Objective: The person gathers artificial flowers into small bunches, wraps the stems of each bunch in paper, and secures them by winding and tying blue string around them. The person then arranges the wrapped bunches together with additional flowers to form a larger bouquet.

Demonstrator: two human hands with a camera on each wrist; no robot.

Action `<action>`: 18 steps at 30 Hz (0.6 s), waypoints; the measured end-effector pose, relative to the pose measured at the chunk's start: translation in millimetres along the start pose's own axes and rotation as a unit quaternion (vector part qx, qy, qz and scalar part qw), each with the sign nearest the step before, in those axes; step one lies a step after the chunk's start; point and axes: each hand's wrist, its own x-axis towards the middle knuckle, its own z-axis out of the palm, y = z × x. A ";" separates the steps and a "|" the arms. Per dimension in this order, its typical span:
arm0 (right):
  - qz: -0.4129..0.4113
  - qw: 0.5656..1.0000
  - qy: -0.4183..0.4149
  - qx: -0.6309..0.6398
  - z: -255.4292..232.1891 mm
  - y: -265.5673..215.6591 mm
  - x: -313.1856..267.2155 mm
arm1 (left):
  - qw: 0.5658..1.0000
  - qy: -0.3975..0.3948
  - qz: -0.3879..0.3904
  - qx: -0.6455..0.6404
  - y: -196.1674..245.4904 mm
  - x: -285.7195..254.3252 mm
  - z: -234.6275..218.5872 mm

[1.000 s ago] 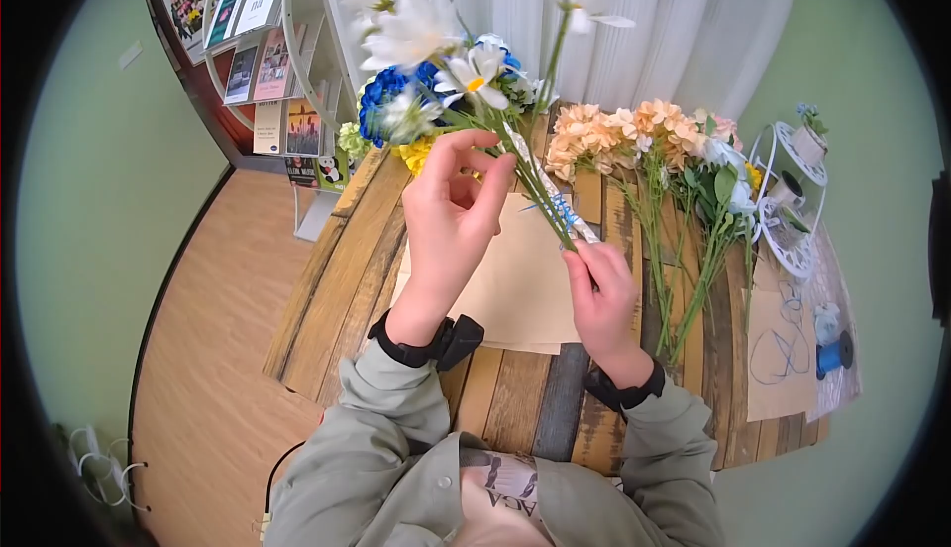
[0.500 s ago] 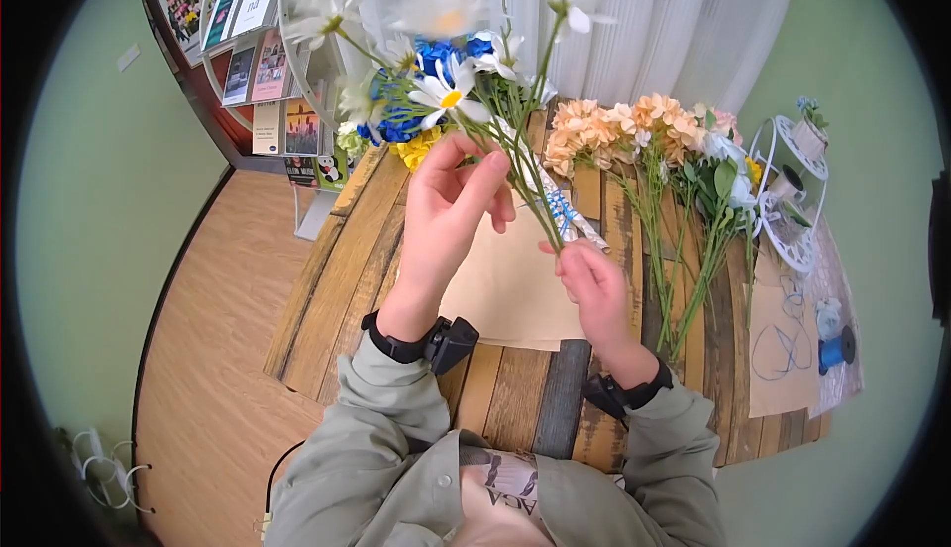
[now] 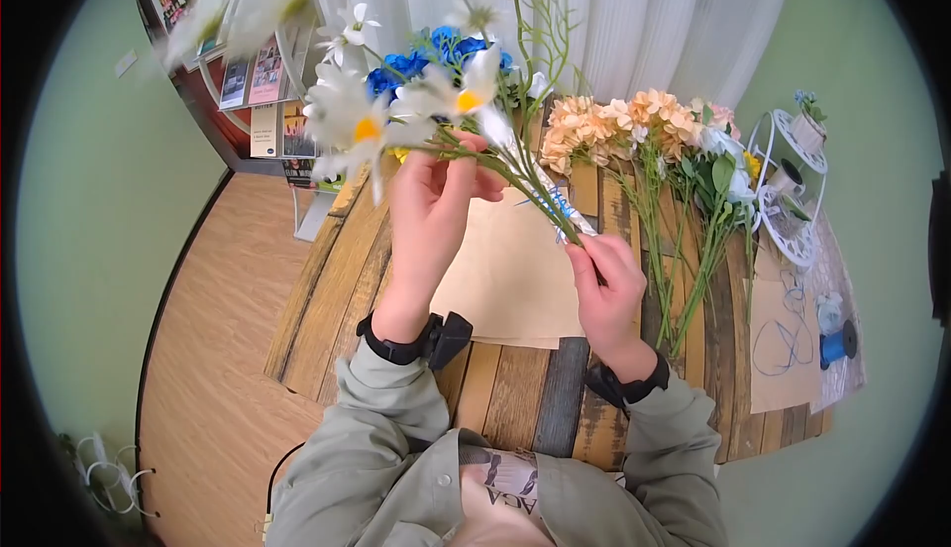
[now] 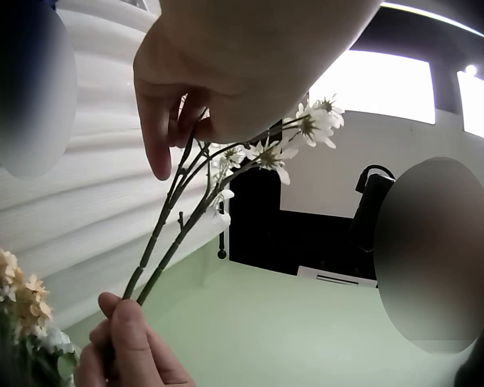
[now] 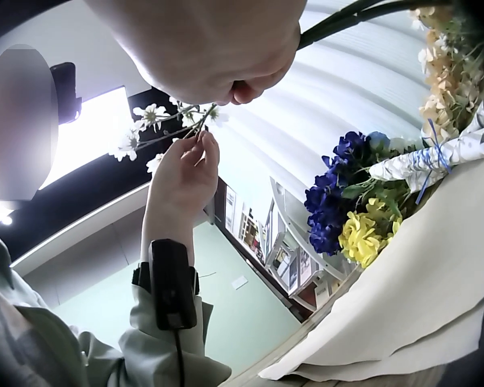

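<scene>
White artificial daisies (image 3: 466,101) with yellow centres rise between the hands, the leftmost blooms blurred. Low on their green stems, my right hand (image 3: 611,294) grips them between thumb and curled fingers. My left hand (image 3: 431,225) pinches a stem just below the flower heads; in the right wrist view its fingertips (image 5: 202,141) meet around that stem. The left wrist view shows two main stems (image 4: 168,234) branching up from the right hand's grip. Behind lies a bouquet of blue flowers (image 5: 335,193) and yellow flowers (image 5: 367,238), its white-wrapped handle (image 5: 460,151) tied with blue ribbon.
Brown paper (image 3: 505,279) lies on the plank table (image 3: 515,388). Peach flowers (image 3: 604,126) and loose green stems (image 3: 693,289) lie at right, near a white wire stand (image 3: 792,240) and a blue ribbon spool (image 3: 837,346). A book rack (image 3: 263,81) stands at back left.
The daisy heads have spread and swung to the left and nearer. My left hand has shifted slightly left and down; my right hand keeps its grip on the stems.
</scene>
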 end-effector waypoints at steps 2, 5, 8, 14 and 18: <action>-0.001 1.000 0.011 0.004 0.9 3.5 -0.9 | 0.999 -0.027 -0.025 0.012 -0.9 3.0 -8.2; 0.070 0.995 0.013 0.074 3.0 9.4 -2.5 | 0.996 -0.062 -0.057 0.015 -3.1 5.5 -10.2; 0.211 0.942 -0.014 0.261 4.7 2.0 -1.6 | 0.998 -0.055 -0.038 0.008 -0.3 0.8 -2.4; 0.422 0.787 -0.110 0.437 -2.8 -22.2 -5.9 | 0.907 0.061 0.238 0.342 -18.8 -1.7 5.2; 0.430 0.759 -0.133 0.470 -11.3 -34.6 -2.1 | 0.846 0.077 0.326 0.415 -7.4 -1.5 6.1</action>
